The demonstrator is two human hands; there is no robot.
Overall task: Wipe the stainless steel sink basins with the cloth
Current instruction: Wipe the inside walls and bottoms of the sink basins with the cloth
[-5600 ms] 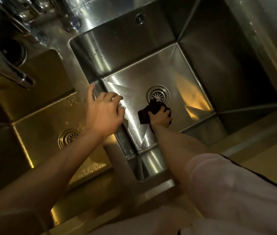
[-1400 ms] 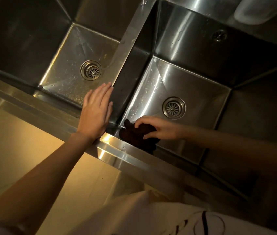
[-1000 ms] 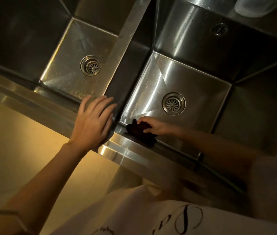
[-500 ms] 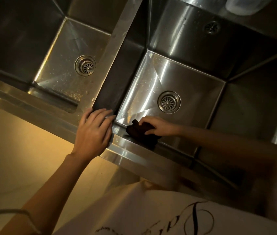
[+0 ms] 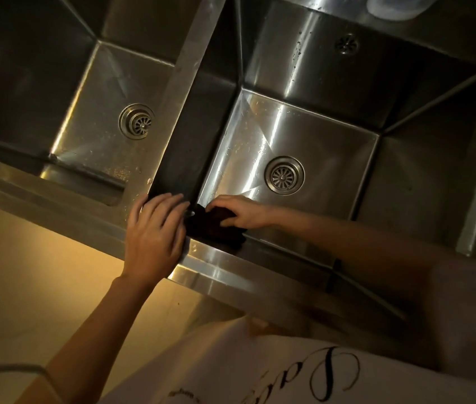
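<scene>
Two stainless steel basins sit side by side: the left basin [image 5: 96,147] and the right basin [image 5: 327,147], each with a round drain. My right hand [image 5: 244,212] presses a dark cloth [image 5: 213,227] into the right basin's near left corner, fingers closed over it. My left hand [image 5: 155,234] lies flat, fingers apart, on the steel rim where the divider [image 5: 181,91] meets the front edge [image 5: 222,272]. It holds nothing.
The right drain [image 5: 284,175] lies just beyond the cloth, the left drain [image 5: 137,121] further left. An overflow hole [image 5: 346,44] is on the right basin's back wall. A pale container [image 5: 397,5] stands at the top edge. A tan floor lies below the rim.
My right hand has slid the cloth left along the near edge of the basin floor into the corner. My left hand has shifted right along the rim, toward the divider's end.
</scene>
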